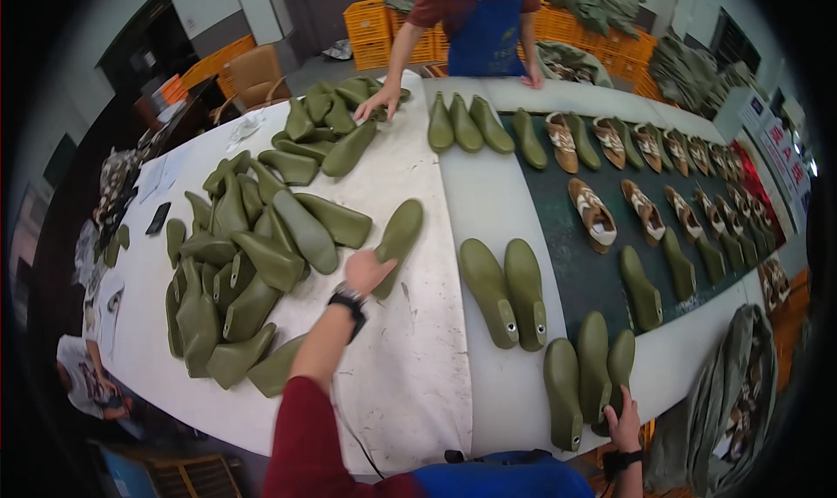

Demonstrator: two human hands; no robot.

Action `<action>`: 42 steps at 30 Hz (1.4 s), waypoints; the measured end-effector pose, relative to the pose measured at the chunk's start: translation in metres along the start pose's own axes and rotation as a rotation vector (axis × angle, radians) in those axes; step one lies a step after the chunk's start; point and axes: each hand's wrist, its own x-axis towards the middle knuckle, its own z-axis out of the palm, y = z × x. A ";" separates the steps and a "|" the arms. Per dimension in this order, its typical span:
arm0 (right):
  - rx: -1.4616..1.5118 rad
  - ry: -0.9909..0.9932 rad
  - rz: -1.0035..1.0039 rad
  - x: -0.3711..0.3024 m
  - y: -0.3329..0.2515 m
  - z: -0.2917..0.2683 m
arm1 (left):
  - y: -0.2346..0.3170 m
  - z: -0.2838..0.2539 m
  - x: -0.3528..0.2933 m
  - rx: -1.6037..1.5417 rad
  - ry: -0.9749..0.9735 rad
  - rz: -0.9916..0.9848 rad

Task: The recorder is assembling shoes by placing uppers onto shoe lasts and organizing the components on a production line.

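Near the middle of the white table, my left hand [370, 272] grips the lower part of a green shoe last [403, 233]; its fingertips are partly hidden behind it. At the near right, my right hand [623, 421] closes around the heel end of another shoe last [621, 357]. Beside that one stand two more lasts [594, 358], close together. A pair of lasts [527, 280] lies farther up the pale strip, heel holes toward me. Left of my left hand spreads a large heap of loose green lasts [270, 258].
A dark green belt [567, 228] on the right carries rows of brown-and-white shoes [591, 214] and lasts. Across the table, a co-worker in a blue apron [484, 36] reaches into a second heap of lasts [349, 149]. Orange crates [368, 36] stand behind; a black remote [158, 219] lies left.
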 end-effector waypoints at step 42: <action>0.030 0.029 -0.039 0.006 -0.015 0.018 | 0.093 0.047 -0.083 -0.163 -0.199 0.138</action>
